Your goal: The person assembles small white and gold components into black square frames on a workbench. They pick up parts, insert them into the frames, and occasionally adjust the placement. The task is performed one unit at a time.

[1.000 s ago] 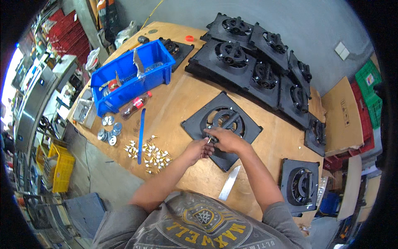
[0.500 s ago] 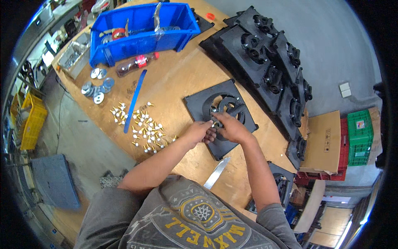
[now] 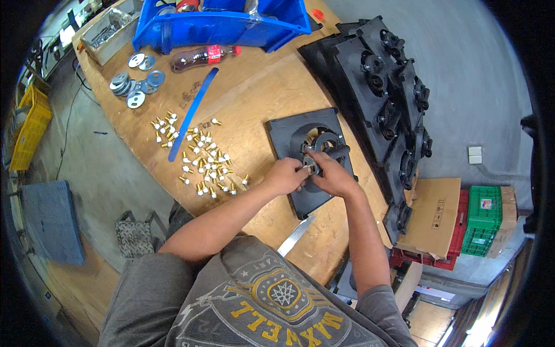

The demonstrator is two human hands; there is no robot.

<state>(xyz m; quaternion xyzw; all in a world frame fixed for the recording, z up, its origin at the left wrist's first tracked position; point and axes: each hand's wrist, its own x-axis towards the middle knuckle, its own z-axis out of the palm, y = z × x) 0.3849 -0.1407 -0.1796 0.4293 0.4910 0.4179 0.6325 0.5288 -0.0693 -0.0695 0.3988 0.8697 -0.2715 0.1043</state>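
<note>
A square black plastic frame with a round hub (image 3: 289,141) lies flat on the wooden table (image 3: 248,92). Both my hands meet over its near side. My left hand (image 3: 285,176) pinches a small metal part (image 3: 308,169) at the hub's edge. My right hand (image 3: 330,173) closes on the same spot from the right, its fingers on the black hub arm. Which hand bears the small part alone I cannot tell. A scatter of several small brass and white bolts (image 3: 202,159) lies on the table just left of my left forearm.
A blue plastic strip (image 3: 193,113), a pile of steel washers (image 3: 134,87), a lying drink bottle (image 3: 202,56) and a blue bin (image 3: 219,26) sit at the far left. Stacked black frames (image 3: 387,92) line the right. A metal blade (image 3: 295,236) lies near the table's front edge.
The view has swung down and to the left, so the table and frame sit higher and nearer. My hands stay together on the hub of the black frame.
</note>
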